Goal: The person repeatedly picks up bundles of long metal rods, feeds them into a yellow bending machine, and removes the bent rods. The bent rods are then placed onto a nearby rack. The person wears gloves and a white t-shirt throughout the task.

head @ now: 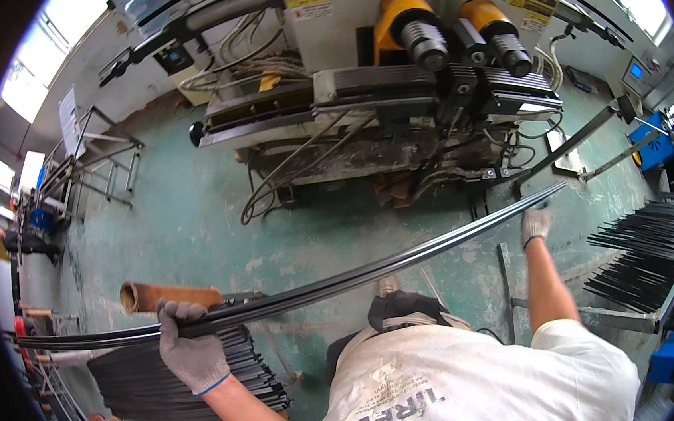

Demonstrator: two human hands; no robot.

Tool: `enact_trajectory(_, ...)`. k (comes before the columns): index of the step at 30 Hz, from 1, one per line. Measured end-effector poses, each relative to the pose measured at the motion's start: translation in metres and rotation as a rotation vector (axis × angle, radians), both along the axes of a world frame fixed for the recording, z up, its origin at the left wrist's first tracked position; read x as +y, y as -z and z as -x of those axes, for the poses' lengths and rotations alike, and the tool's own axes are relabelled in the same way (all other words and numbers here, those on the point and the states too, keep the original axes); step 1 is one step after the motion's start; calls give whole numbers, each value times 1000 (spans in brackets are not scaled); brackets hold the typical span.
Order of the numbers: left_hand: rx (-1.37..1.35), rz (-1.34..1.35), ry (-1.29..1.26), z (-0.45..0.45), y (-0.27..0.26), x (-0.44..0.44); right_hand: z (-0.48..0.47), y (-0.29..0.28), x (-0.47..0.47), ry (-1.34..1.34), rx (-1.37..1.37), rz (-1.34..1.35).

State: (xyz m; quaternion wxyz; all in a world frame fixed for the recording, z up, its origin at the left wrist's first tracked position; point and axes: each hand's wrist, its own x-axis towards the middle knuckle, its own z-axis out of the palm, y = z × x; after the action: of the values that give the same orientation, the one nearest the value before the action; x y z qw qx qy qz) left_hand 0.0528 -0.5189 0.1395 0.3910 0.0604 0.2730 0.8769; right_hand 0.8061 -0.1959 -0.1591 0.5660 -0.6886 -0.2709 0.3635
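Note:
A bundle of long, thin dark metal profiles (349,277) stretches slantwise before me, its right end higher in the picture. My left hand (191,349), in a grey knit glove, is closed around the bundle near its left part. My right hand (536,224), in a pale knit glove, is close under the right end; blur hides whether its fingers grip the profiles. Just beyond my left hand is a brown tube (170,295), perhaps cardboard. Beneath the bundle on the left lies a stack of similar dark profiles (148,386).
A large machine (374,90) with yellow-orange cylinders (410,14) and hanging cables spans the far side. On the right, a metal rack (620,318) carries many dark profiles (646,237). A metal frame (103,153) stands far left, with a person (30,242) nearby.

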Motion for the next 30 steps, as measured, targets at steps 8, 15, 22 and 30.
enact_trajectory(8, 191, -20, 331, -44, 2, 159, 274, -156, 0, -98, 1233, -40)
enact_trajectory(15, 387, -68, 262, 98, -12, 208, 212, -157, 92, 62, 996, -356)
enact_trajectory(22, 270, 155, 173, 158, 79, 309, 274, -223, 167, 87, 760, -304)
enact_trajectory(30, -74, 268, 264, 127, 126, 423, 300, -217, 250, -7, 835, -305)
